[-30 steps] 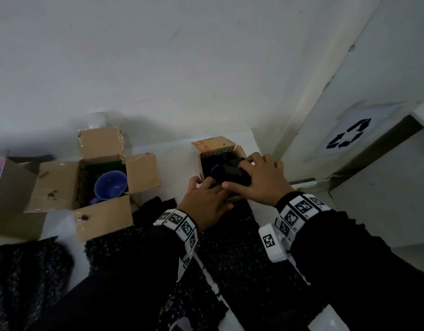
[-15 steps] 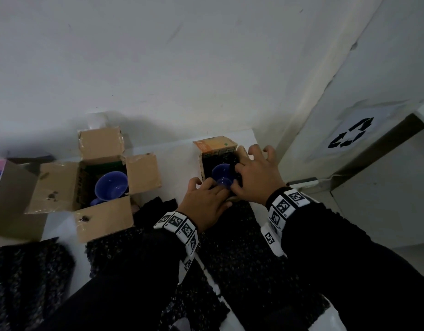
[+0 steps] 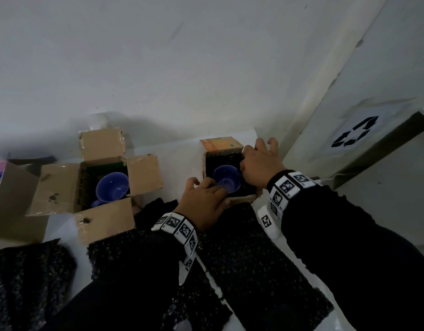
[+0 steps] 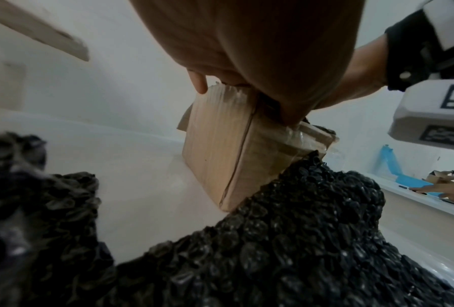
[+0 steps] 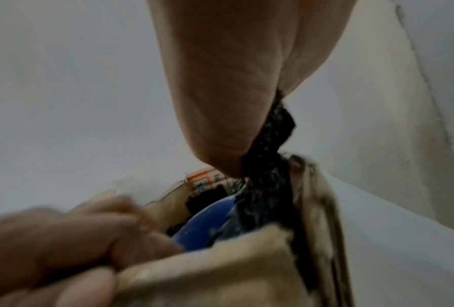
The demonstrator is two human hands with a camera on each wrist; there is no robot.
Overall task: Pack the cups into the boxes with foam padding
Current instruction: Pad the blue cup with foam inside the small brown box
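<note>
A small cardboard box (image 3: 221, 146) with an orange flap stands near the table's back right corner. A blue cup (image 3: 226, 179) sits upright inside it, with black foam padding (image 5: 267, 182) lining the walls. My left hand (image 3: 204, 201) grips the box's near edge (image 4: 220, 145), thumb on the side. My right hand (image 3: 261, 166) is at the box's right wall, its thumb (image 5: 220, 103) pinching the foam there. A second blue cup (image 3: 112, 187) lies in a larger open box (image 3: 103, 218) to the left.
Black foam sheets (image 3: 254, 259) lie on the white table in front of the boxes, with another (image 3: 27, 283) at the left. A further open carton (image 3: 10, 199) stands at the far left. The wall is close behind; a recycling bin (image 3: 354, 134) stands past the table's right edge.
My right hand moved off the top of the small box to its right wall, taking the foam aside and uncovering the blue cup. My left hand stayed on the near edge.
</note>
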